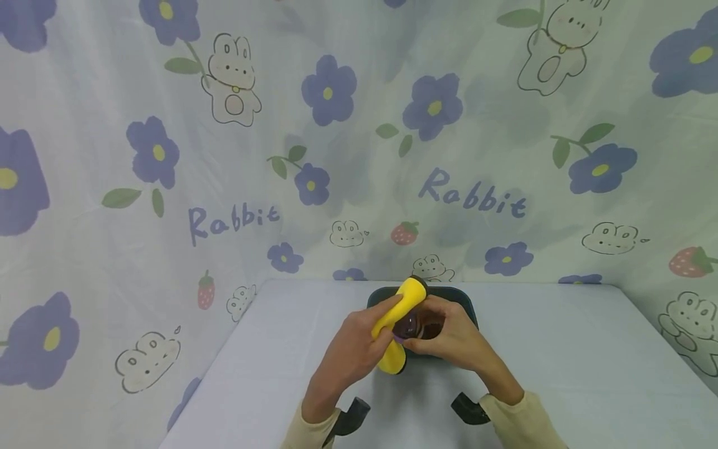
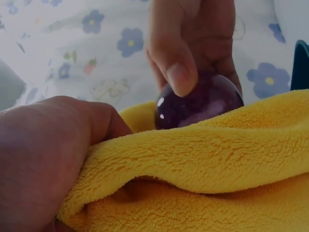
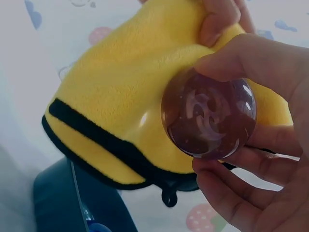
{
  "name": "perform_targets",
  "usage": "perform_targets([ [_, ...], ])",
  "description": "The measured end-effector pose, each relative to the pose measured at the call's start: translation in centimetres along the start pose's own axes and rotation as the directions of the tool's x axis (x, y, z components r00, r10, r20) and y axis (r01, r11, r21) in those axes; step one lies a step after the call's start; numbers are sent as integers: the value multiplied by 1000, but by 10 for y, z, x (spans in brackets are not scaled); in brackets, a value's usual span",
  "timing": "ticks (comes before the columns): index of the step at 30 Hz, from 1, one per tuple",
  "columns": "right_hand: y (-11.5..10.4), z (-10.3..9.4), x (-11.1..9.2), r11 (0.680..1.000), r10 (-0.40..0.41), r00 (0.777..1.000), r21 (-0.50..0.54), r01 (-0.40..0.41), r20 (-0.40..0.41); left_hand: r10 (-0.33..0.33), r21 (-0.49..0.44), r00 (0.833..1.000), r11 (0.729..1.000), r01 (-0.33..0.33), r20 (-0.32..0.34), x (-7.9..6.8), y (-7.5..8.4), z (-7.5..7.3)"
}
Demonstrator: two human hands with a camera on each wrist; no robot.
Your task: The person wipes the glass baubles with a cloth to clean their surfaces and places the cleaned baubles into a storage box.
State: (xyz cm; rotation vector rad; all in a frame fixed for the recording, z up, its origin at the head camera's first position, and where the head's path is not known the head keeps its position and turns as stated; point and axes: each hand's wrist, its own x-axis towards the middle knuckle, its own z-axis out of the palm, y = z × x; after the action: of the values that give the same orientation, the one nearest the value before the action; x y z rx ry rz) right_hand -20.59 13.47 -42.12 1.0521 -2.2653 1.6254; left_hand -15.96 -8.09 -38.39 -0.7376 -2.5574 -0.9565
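Observation:
My left hand grips a yellow plush towel with dark trim and a small dark hanging loop. The towel is bunched around the fingers, one end up and one end down. To its right, my right hand holds a clear purple ball between thumb and fingers. Pale swirls show through the glossy ball. In the left wrist view the ball sits against the towel's far side, its lower part hidden behind a fold. In the right wrist view the towel spreads behind the ball.
Behind and below the hands stands a dark teal bin on the white table. Something blue shows inside it in the right wrist view. A flowered curtain hangs beyond the table. Dark wrist mounts project from both sleeves.

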Motion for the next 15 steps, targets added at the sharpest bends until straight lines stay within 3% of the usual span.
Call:
perform_targets([
  [15, -11, 2, -2, 999, -42, 999, 17, 42, -27, -58, -95, 994, 993, 67, 92, 4, -16, -5],
])
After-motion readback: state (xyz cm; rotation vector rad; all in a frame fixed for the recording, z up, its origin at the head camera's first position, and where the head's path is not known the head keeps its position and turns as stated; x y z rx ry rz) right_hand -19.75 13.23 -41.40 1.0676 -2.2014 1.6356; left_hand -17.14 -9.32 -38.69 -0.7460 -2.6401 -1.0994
